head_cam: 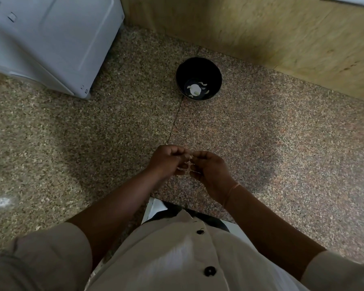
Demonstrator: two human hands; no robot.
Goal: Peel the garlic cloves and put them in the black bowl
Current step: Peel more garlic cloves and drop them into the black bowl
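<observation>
Looking straight down at a speckled granite counter, both hands meet in the middle of the view, close to the person's body. The left hand has its fingers curled in with the thumb on top, and the right hand is turned palm-ish up with its fingers curled toward the left one, so the fingertips of both pretty much touch. Pinched between them is a small pale bit that looks like a garlic clove, though it's honestly blurry, so I can't tell how much skin is on it or exactly which fingers have it. Both hands hover over the counter rather than resting on it. The black bowl sits farther back on the counter, well apart from the hands and near the tan wood-look wall. In the bottom of it there's a little pile of peeled cloves, white against the dark inside. A thin seam in the granite runs from under the bowl down toward the hands. Off to the back left there's a big white appliance standing on the counter, not touching the bowl. The person wears a cream shirt with black buttons and sleeves ending above the elbows, plus a thin band around the right wrist.
</observation>
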